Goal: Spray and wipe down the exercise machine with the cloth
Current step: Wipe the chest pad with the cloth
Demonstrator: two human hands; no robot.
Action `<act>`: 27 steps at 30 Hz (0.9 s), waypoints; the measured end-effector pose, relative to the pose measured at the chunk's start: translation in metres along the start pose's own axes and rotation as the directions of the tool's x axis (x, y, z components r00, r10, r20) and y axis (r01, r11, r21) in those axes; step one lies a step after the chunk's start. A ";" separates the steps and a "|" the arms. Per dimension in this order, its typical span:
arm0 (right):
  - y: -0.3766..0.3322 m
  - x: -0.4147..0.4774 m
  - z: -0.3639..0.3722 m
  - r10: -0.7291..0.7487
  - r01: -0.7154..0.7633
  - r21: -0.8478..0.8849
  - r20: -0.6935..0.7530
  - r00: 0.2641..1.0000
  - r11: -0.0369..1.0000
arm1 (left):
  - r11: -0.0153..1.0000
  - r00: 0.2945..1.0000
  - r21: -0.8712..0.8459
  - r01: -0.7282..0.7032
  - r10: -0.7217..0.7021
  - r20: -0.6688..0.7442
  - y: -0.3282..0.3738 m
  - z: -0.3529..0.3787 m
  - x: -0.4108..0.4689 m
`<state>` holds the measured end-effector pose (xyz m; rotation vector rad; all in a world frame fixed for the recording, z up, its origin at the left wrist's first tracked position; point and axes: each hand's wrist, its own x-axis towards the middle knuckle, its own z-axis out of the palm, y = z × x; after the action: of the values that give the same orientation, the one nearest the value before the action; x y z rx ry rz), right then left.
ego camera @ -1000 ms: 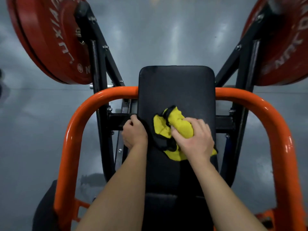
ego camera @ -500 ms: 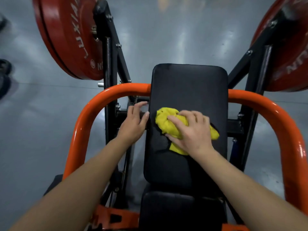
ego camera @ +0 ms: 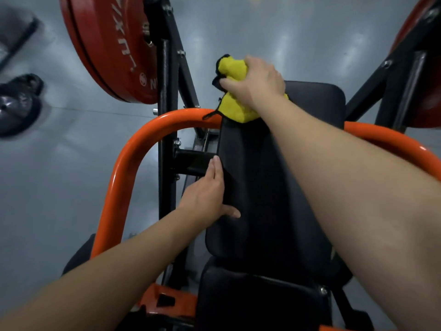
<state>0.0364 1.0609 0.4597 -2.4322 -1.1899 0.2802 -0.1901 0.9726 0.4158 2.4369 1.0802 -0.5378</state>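
The exercise machine's black back pad (ego camera: pixel 274 187) stands in front of me inside an orange tube frame (ego camera: pixel 124 168). My right hand (ego camera: pixel 257 80) grips a bunched yellow cloth (ego camera: pixel 235 68) with a black edge and holds it against the pad's top left corner. Part of the cloth hangs over the pad's left edge. My left hand (ego camera: pixel 206 194) rests on the pad's left edge, fingers straight along the side and thumb on the front face. No spray bottle is in view.
Red weight plates (ego camera: pixel 107 44) hang on black arms (ego camera: pixel 167 80) at upper left and upper right (ego camera: pixel 427 75). A black seat pad (ego camera: pixel 257 302) sits below the back pad. Dark weights (ego camera: pixel 19 103) lie on the grey floor at far left.
My right hand has carried the cloth from the middle of the pad up to its top left corner. My left hand has slid down the pad's left edge. My head has moved closer.
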 end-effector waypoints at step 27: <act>0.036 -0.125 0.035 -0.532 0.494 -0.279 -0.076 0.844 0.824 | 0.877 0.962 -0.477 -0.052 -0.083 -0.258 -0.096 0.012 -0.071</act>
<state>-0.0271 0.9524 0.4122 -2.1581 -1.8389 -0.2284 -0.3099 0.9823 0.4204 2.0894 1.1741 0.0742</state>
